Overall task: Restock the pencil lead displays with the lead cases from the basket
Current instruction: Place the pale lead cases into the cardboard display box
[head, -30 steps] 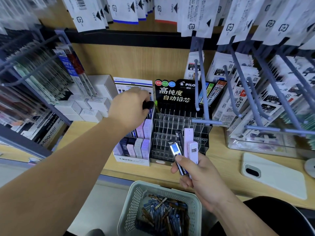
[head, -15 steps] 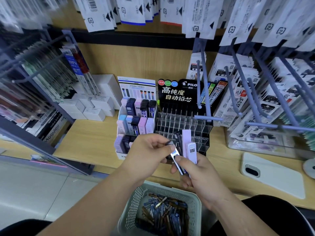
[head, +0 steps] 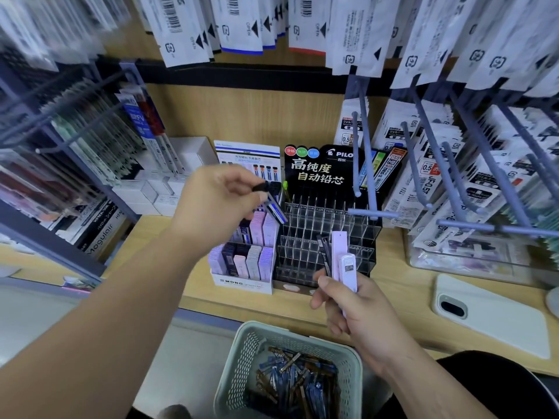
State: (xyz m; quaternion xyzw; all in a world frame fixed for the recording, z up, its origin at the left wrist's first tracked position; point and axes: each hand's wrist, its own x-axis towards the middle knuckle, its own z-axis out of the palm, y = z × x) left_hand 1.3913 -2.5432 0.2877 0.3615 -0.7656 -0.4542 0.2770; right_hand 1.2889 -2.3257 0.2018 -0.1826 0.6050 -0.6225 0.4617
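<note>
My left hand (head: pixel 217 204) pinches a blue lead case (head: pixel 273 208) by its black cap, tilted, just above the back rows of the white MONO display (head: pixel 242 282). That display holds several lilac, dark and pink cases. My right hand (head: pixel 348 309) holds a small bunch of lead cases (head: pixel 340 261), one dark, one lilac and one white, upright in front of the clear PILOT rack (head: pixel 326 231), whose slots look mostly bare. Below, the pale green basket (head: pixel 242 367) holds several blue and brown lead cases.
A white phone (head: pixel 490 319) lies face down on the wooden shelf at right. Grey hooks (head: pixel 366 164) with hanging refill packs jut out over the rack and to the right. White boxes (head: pixel 145 192) and pen racks fill the left.
My left hand took the blue case from the bunch in my right hand and carried it up and left, over the MONO display. My right hand stayed nearly still.
</note>
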